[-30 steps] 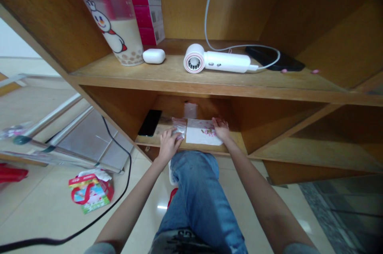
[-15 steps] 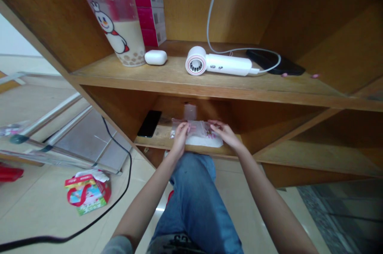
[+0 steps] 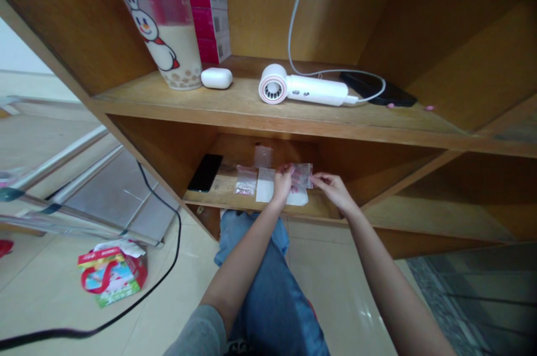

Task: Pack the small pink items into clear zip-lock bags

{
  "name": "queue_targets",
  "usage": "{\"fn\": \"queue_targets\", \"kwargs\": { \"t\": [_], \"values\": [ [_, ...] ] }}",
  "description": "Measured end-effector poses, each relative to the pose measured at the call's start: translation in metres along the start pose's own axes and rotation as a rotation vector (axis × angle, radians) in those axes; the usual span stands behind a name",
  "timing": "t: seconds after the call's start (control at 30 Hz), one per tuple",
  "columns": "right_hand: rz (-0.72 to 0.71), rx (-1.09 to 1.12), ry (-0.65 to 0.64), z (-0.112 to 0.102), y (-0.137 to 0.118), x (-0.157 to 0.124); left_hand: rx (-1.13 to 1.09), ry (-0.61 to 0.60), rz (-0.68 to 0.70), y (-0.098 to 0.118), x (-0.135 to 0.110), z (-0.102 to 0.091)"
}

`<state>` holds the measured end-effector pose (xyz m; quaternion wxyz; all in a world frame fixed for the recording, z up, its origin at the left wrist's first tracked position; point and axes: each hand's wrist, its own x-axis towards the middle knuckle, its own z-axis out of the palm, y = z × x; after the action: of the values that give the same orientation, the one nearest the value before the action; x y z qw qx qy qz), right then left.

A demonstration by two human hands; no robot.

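Note:
A small clear plastic bag (image 3: pixel 302 172) is stretched between my two hands over the lower shelf. My left hand (image 3: pixel 282 182) grips its left side, fingers closed. At its right edge, my right hand (image 3: pixel 333 188) pinches the plastic. Beneath lies a white paper sheet (image 3: pixel 264 188), with small pink bits partly hidden by the bag and my left hand. Left of the paper rests another clear bag (image 3: pixel 245 181) with small pinkish pieces in it. A further clear bag (image 3: pixel 263 157) lies behind the paper.
A black phone (image 3: pixel 205 172) lies at the lower shelf's left. Above, the upper shelf carries a drink cup (image 3: pixel 174 56), a white earbud case (image 3: pixel 217 78), pink boxes (image 3: pixel 212 14) and a corded white hair dryer (image 3: pixel 314 90). A gift box (image 3: pixel 113 275) and black cable (image 3: pixel 174 255) are on the floor.
My left hand has moved right, away from the left bag, and now holds a clear bag with my right hand. The left bag and more of the paper are uncovered.

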<state>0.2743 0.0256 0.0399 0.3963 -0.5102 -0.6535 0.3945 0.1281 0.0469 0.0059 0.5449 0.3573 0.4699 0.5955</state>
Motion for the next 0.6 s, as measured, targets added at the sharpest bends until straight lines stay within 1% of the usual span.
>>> {"fn": "queue_targets", "kwargs": {
  "t": [0.1, 0.13, 0.2, 0.27, 0.33, 0.43, 0.5, 0.6],
  "values": [
    [0.006, 0.03, 0.057, 0.002, -0.004, -0.002, 0.166, 0.071, 0.3, -0.001, -0.009, -0.013],
    [0.008, 0.038, 0.078, 0.002, -0.005, -0.003, 0.24, 0.09, 0.381, 0.0, -0.013, -0.018],
    [0.016, 0.051, 0.105, 0.003, -0.009, -0.005, 0.404, 0.092, 0.484, 0.002, -0.021, -0.025],
    [0.026, 0.063, 0.108, 0.005, -0.013, -0.008, 0.511, 0.025, 0.541, 0.004, -0.027, -0.028],
    [0.017, 0.069, 0.089, 0.008, -0.016, -0.01, 0.526, -0.104, 0.529, 0.002, -0.031, -0.025],
    [-0.035, 0.059, 0.027, 0.012, -0.018, -0.014, 0.423, -0.298, 0.408, -0.003, -0.033, -0.016],
    [-0.054, 0.043, -0.014, 0.014, -0.018, -0.015, 0.336, -0.355, 0.333, -0.008, -0.032, -0.012],
    [-0.042, 0.027, -0.062, 0.016, -0.017, -0.015, 0.243, -0.395, 0.263, -0.011, -0.031, -0.011]
  ]
}}
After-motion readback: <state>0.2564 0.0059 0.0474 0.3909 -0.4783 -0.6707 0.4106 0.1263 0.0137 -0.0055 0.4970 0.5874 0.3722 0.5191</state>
